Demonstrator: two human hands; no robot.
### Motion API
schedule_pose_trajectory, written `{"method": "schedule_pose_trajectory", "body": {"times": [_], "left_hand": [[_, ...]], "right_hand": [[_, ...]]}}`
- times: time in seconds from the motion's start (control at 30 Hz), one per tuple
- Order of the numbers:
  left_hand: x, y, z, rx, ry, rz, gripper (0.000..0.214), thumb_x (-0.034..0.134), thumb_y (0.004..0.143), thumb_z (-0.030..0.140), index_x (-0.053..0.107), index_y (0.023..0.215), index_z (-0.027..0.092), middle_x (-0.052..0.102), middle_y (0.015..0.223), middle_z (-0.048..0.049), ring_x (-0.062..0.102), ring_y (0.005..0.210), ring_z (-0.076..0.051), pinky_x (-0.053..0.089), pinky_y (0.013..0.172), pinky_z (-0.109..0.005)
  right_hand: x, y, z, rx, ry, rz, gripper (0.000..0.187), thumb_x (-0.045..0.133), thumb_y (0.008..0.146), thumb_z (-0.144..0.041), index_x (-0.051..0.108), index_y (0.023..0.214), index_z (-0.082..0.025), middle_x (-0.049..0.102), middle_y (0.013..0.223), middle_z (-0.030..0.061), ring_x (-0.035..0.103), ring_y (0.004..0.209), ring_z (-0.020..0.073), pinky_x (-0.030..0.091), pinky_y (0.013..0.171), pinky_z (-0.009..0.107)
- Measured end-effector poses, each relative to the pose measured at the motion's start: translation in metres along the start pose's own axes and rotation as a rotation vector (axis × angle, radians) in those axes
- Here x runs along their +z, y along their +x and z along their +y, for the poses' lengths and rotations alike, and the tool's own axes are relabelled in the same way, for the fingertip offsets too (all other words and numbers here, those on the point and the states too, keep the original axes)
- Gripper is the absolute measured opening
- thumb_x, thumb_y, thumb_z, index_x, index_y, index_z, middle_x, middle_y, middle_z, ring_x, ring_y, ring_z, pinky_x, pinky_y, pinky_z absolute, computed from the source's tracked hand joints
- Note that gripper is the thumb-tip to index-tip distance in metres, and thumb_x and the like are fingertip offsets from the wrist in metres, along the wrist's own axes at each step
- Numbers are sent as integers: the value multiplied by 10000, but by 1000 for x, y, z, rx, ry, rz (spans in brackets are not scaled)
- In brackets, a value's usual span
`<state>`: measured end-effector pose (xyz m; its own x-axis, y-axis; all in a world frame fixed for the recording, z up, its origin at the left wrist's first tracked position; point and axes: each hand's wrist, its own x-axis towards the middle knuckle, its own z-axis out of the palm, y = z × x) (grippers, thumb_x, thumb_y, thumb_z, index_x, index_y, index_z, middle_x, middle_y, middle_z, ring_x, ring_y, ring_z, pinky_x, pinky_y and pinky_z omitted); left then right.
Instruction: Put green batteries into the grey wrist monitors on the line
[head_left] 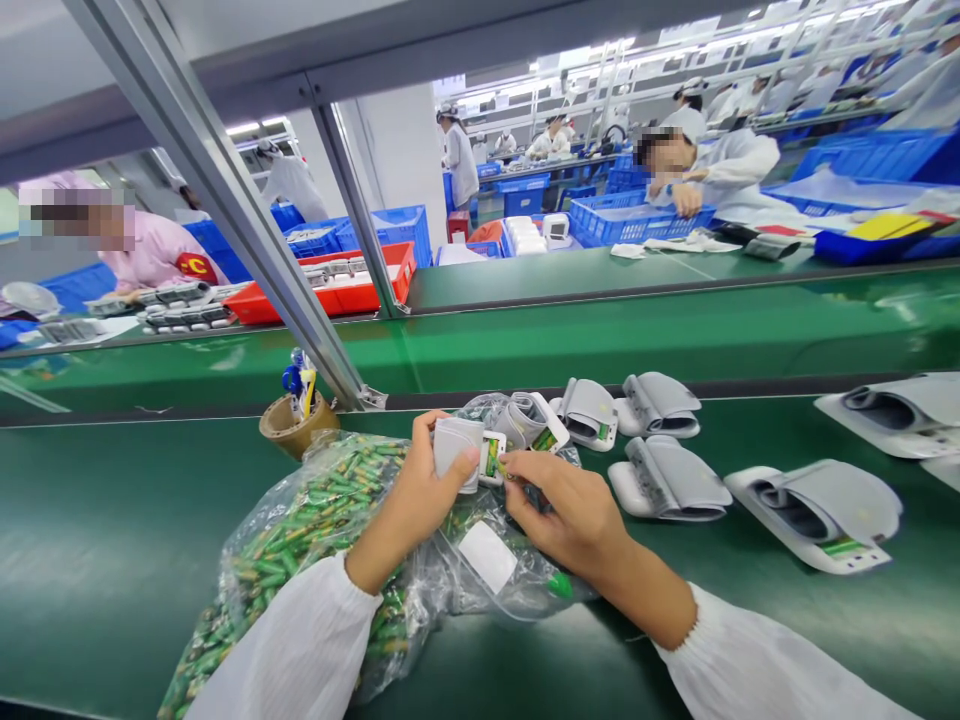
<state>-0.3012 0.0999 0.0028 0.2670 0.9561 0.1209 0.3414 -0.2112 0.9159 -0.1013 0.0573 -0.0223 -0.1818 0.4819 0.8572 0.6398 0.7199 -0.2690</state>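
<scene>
My left hand is closed around a wrist blood pressure monitor with a grey cuff, holding it above the bags. Its battery compartment faces right, with green batteries showing inside. At that compartment, my right hand pinches a small green battery, mostly hidden by the fingertips. Beneath my left forearm lies a clear plastic bag full of loose green batteries. Another cuffed monitor rests just behind my hands, batteries visible in its open compartment.
Several more cuffed monitors lie on the green bench to the right. A brown cup with pens and tools stands behind the bag. A metal post rises at the bench's back. Across it, co-workers sit among blue bins and a red tray.
</scene>
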Motion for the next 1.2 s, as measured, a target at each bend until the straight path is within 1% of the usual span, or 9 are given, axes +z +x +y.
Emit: {"method": "schedule_pose_trajectory", "body": {"times": [0.1,0.27,0.43,0.57,0.67,0.73,0.87,1.1,1.2], "left_hand": [[1,-1,2,4,-8,-16,501,628,947,511,375,1275,230,558,1204,-63,595,1020,-209,489,938,-370],[1,-2,1,11,13,-6,490,630,951,496,378,1282,236,560,1192,-59,597,998,-205,497,926,-377],[1,-2,-1,12,-8,-2,504,631,953,517,370,1281,237,565,1185,-57,601,972,-201,502,896,-370],[0,-4,3,11,-8,-19,504,643,948,504,374,1277,232,567,1164,-56,597,961,-204,497,872,-364],[-1,-5,5,15,17,-53,508,654,945,501,396,1286,227,581,1162,-64,602,996,-223,496,871,-369],[-1,-5,5,22,14,-76,526,665,938,512,407,1295,226,596,1154,-68,611,1006,-234,502,859,-367],[-2,-8,7,57,-43,-104,570,685,917,555,415,1300,230,604,1189,-81,621,1027,-240,516,850,-354],[-4,-8,8,51,-178,-220,648,767,878,555,431,1353,269,554,1391,-124,629,1156,-262,558,897,-351],[-10,-1,4,72,-304,-223,679,779,852,587,477,1375,278,541,1464,-127,615,1248,-296,568,949,-372]], "right_hand": [[3,-3,2,-61,-22,-37,340,606,934,-33,631,1222,-213,792,1104,94,774,977,224,648,832,352],[7,-4,2,-117,-69,-204,272,587,991,-93,685,1225,-192,766,1217,139,761,945,241,646,817,402],[8,-1,0,-103,-76,-169,164,663,983,-167,715,1139,-178,741,1216,156,683,1044,279,638,877,464],[10,-6,2,37,-36,-132,185,674,970,-157,709,1150,-184,644,1362,193,628,1169,310,629,895,489],[13,-10,2,193,99,-143,184,670,964,-173,686,1140,-223,609,1405,171,634,1237,308,625,926,483],[15,-11,-1,362,282,-160,284,671,940,-172,627,1212,-239,620,1396,154,671,1213,281,632,943,456],[16,-8,-11,689,662,-135,566,675,880,-171,460,1397,-257,669,1315,121,745,1048,211,658,852,350],[17,-5,-3,823,810,-53,517,694,808,-183,516,1289,-240,700,1206,88,745,948,190,635,771,293],[17,-2,2,832,773,-66,409,630,885,-230,527,1280,-233,720,1158,93,749,905,196,640,732,302]]}}
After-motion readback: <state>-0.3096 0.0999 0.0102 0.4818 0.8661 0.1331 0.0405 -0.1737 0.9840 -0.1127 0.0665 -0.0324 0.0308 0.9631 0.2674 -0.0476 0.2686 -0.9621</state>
